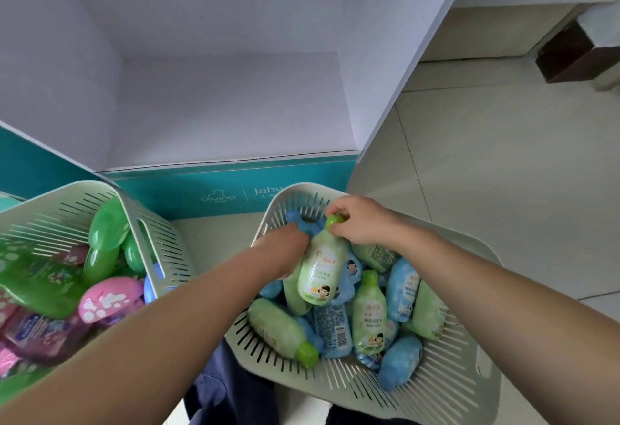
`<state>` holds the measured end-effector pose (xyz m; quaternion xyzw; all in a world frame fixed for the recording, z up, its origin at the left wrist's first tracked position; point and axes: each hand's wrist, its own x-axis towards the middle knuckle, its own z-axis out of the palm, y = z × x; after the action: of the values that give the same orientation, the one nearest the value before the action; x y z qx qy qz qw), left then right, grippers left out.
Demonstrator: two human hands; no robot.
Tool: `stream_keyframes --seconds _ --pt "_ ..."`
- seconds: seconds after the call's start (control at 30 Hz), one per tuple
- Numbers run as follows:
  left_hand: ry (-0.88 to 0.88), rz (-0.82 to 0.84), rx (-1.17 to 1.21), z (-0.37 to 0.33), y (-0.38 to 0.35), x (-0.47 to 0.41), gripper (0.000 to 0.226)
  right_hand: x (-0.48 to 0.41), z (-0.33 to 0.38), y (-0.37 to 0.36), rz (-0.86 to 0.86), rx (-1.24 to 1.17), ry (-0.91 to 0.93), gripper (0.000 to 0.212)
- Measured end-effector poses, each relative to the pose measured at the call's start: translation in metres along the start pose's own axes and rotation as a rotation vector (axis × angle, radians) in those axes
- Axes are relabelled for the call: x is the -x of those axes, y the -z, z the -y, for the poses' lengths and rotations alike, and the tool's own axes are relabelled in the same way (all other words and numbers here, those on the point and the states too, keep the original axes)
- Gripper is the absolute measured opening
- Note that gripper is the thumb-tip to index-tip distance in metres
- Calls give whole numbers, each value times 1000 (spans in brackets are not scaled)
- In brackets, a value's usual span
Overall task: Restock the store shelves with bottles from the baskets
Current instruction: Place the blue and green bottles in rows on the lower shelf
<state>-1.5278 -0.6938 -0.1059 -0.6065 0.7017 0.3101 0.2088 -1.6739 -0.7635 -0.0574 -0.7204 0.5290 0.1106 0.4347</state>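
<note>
A pale green bottle [322, 268] with a bright green cap stands lifted above the right basket [446, 387]. My right hand [360, 220] pinches its cap at the top. My left hand [285, 250] reaches in behind the bottle's left side, its fingers hidden among the blue bottles, so its grip is unclear. The right basket holds several pale green and light blue bottles [401, 285] lying loose. The left basket [161, 240] holds dark green bottles [104, 226] and pink ones [110, 300]. The white shelf compartment [228, 105] sits in front of me with nothing on it.
A teal front strip [208, 189] with white lettering edges the shelf just beyond the baskets. Pale floor tiles [486, 156] spread to the right, with a dark brown furniture base [577, 55] at the far right. My dark trousers [235, 391] show below the baskets.
</note>
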Motion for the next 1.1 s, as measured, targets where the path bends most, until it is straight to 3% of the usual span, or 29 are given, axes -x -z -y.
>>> stream_keyframes --seconds 0.1,0.2,0.4,0.53,0.73,1.1 --pt "-55 -10 35 1 7 4 30 6 -4 -3 31 -92 6 22" --pt "-45 -15 14 -1 17 20 31 19 -4 -3 33 -51 18 29" --pt "-30 -207 -16 -4 65 63 33 62 8 14 -132 75 98 30" --pt "17 -327 105 -5 101 98 31 92 23 31 -240 142 178 28" --pt "160 -516 302 -1 143 138 22 115 47 65 -418 -2 217 40" --pt "276 -816 564 47 175 120 24 60 98 85 -672 -61 258 27"
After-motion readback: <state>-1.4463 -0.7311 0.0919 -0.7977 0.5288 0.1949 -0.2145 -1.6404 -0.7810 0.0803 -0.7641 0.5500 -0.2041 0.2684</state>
